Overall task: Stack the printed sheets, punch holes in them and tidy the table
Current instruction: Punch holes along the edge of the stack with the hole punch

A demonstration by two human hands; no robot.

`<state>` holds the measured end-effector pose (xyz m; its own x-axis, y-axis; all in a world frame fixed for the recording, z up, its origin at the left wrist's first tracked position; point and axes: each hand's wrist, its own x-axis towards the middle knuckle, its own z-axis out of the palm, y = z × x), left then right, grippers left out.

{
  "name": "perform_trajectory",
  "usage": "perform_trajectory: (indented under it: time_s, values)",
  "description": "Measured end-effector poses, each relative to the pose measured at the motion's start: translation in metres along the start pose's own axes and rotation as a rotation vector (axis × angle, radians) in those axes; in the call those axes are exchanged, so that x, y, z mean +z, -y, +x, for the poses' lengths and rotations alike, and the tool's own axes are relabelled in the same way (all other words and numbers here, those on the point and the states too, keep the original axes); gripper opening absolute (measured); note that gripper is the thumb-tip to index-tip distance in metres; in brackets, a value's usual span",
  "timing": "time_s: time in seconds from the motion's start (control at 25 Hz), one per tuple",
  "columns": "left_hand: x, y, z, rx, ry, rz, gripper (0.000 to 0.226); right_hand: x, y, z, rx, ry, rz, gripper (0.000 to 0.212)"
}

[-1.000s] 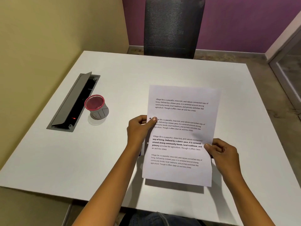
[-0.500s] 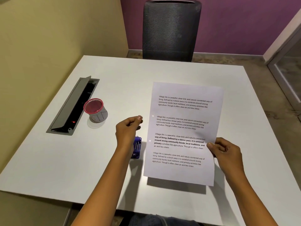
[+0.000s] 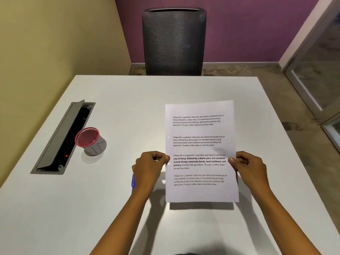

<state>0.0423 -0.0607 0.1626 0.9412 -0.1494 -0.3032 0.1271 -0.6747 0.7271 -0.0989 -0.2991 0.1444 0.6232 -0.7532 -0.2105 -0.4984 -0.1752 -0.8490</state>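
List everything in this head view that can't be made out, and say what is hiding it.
- Blue hole punch: head view, only a sliver shows; the left hand and its wrist cover the rest.
- Printed sheets: the count is hidden, since the top page covers any beneath.
- Inside of the red-rimmed mesh cup: too small and dim to judge.
- Open cable box in the table: the interior is dark, with only a red light.
- Chair: the table cuts off its seat.

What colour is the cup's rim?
Pink-red, on the cup, in the head view.
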Motion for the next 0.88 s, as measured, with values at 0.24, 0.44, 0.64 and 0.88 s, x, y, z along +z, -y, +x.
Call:
perform_trajectory:
  time_s: [0.24,0.44,0.64,0.88]
  values:
    - [0.056,-0.046,0.048,0.079,0.026,0.104,0.025,-0.02,0.0,0.073,0.042,-0.112,-0.066,0.009]
    - [0.114,-0.09,0.102,0.095,0.115,0.044,0.022,-0.027,-0.008,0.155,0.138,-0.198,-0.068,0.017]
    - [0.166,-0.106,0.137,0.086,0.191,0.151,0.019,-0.023,-0.035,0.212,0.276,-0.217,-0.032,0.027]
    - [0.209,-0.104,0.157,0.025,0.239,0.156,0.017,-0.019,-0.067,0.252,0.388,-0.204,-0.077,0.027]
